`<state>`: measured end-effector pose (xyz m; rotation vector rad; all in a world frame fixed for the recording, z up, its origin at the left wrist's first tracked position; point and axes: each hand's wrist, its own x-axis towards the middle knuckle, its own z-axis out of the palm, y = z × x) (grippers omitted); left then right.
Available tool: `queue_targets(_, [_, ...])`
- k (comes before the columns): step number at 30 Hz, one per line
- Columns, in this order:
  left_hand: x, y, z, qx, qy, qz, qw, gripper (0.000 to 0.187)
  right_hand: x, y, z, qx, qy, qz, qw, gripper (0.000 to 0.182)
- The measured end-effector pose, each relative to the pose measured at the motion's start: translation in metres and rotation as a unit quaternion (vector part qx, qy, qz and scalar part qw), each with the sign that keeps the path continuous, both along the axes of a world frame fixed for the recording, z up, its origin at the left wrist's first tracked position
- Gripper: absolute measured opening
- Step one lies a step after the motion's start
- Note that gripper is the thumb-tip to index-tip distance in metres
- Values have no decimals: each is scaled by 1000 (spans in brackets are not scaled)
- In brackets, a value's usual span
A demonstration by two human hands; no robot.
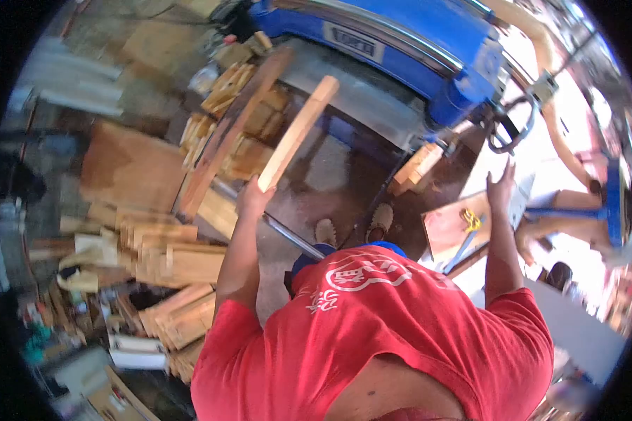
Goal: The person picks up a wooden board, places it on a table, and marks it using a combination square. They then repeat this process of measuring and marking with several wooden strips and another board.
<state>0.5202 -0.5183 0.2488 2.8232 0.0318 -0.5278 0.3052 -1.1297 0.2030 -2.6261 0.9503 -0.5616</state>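
Note:
My left hand [255, 196] grips one end of a squared wooden bar [298, 137], which points up and away toward the machine. My right hand [501, 188] is out to the right with its fingers apart and nothing in it. Just beyond its fingertips is a dark handwheel [510, 126] on the blue machine [400, 31]. A longer, darker plank [235, 133] lies to the left of the bar, beside stacked short wood pieces [256, 144].
Stacked boards [175, 263] and a brown sheet [130, 165] lie on the left. Wood blocks [418, 168] rest near the machine's base. To the right, a yellow item [470, 221] sits on a board [442, 231]. My shoes [379, 221] stand on the floor between.

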Motion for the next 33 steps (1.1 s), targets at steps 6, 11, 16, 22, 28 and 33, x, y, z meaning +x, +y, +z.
queue_targets(6, [-9,20,-22,-243,-80,-70,964,62,-161,150,-90,137,172,-56,974,83])
queue_targets(11, [-3,16,-3,-251,-128,-206,937,63,-251,268,-59,282,273,-189,900,78])
queue_targets(16, [1,-65,19,-203,-132,-509,826,61,-281,302,-70,358,263,-258,858,62])
queue_targets(22, [-61,-179,8,-196,-55,-644,738,56,-261,240,-123,356,234,-252,869,60])
queue_targets(28, [-120,-243,-22,-182,1,-613,769,49,-221,140,-149,359,112,-269,886,55])
queue_targets(33, [-125,-244,-60,-112,-22,-646,755,46,-216,85,-182,334,121,-323,877,61])
